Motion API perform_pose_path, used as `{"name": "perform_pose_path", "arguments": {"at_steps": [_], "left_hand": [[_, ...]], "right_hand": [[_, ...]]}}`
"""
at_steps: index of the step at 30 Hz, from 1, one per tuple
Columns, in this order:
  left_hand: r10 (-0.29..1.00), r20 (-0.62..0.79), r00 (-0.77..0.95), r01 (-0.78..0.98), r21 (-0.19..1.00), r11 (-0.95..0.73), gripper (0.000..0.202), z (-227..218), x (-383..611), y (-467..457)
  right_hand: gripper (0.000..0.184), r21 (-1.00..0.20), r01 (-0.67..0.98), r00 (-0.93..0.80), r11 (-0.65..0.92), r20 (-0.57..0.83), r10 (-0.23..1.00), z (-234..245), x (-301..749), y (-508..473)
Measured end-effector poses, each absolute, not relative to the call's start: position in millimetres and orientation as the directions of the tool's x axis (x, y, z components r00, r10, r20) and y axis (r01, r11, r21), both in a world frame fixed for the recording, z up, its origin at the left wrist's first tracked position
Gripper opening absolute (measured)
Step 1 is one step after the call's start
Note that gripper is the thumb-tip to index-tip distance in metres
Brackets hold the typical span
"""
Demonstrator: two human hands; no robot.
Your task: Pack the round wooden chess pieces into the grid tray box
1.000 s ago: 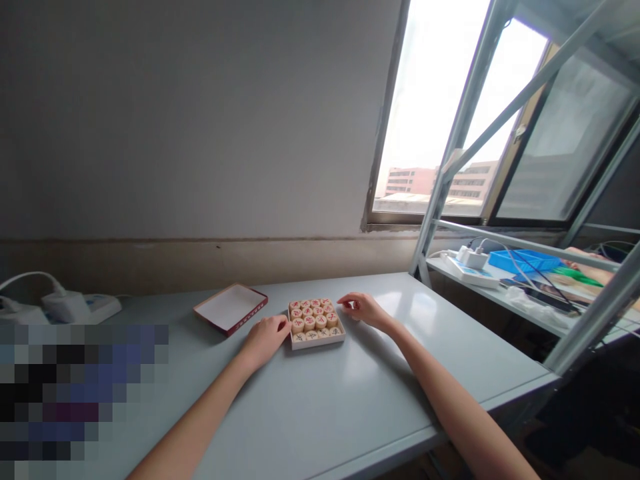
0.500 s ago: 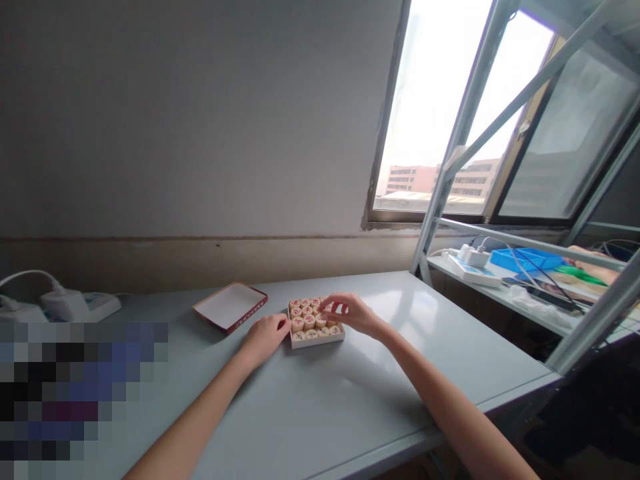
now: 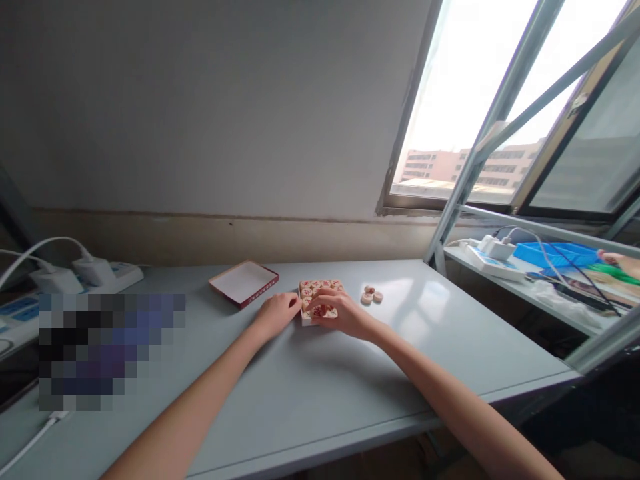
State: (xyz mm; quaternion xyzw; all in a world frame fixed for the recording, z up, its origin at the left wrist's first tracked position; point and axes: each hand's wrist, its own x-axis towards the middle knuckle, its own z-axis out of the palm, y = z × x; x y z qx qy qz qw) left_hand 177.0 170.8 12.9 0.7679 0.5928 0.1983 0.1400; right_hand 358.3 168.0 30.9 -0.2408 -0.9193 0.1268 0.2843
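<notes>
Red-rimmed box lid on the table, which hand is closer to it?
Left. The left hand rests against the tray's left edge, beside the lid; the right hand is farther away, over the xiangqi pieces.

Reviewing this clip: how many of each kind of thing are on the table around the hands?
Loose xiangqi pieces: 3
Open tray of pieces: 1
Red-edged box lid: 1
Total: 5

Pieces inside the tray are not counted: the right hand hides some of them.
</notes>
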Motion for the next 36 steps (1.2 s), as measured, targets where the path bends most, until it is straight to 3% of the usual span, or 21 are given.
{"name": "perform_pose_path", "arguments": {"at_steps": [9,12,15,17,21,27,32,36], "left_hand": [[0.966,0.143,0.214,0.854,0.453,-0.256,0.034,15,177,168],[0.967,0.148,0.209,0.860,0.443,-0.254,0.034,15,177,169],[0.968,0.146,0.203,0.865,0.437,-0.247,0.033,14,177,169],[0.968,0.147,0.202,0.864,0.439,-0.246,0.033,14,178,169],[0.968,0.146,0.206,0.866,0.434,-0.249,0.033,13,177,169],[0.966,0.160,0.204,0.863,0.437,-0.255,0.030,13,177,169],[0.969,0.150,0.199,0.870,0.429,-0.244,0.032,16,178,167],[0.966,0.156,0.204,0.865,0.434,-0.253,0.032,16,178,167]], "right_hand": [[0.014,-0.357,0.398,-0.710,0.845,0.463,0.531,25,361,177],[0.012,-0.261,0.568,-0.641,0.780,0.455,0.619,31,374,184],[0.014,-0.118,0.809,-0.470,0.577,0.461,0.753,39,401,194],[0.018,-0.105,0.889,-0.370,0.445,0.407,0.835,43,424,200],[0.018,-0.182,0.921,-0.299,0.345,0.238,0.924,42,458,210],[0.018,-0.386,0.818,-0.314,0.426,0.322,0.893,31,463,220],[0.024,-0.689,0.514,-0.358,0.511,0.370,0.857,43,444,211],[0.020,-0.707,0.455,-0.515,0.541,0.286,0.808,46,411,194]]}}
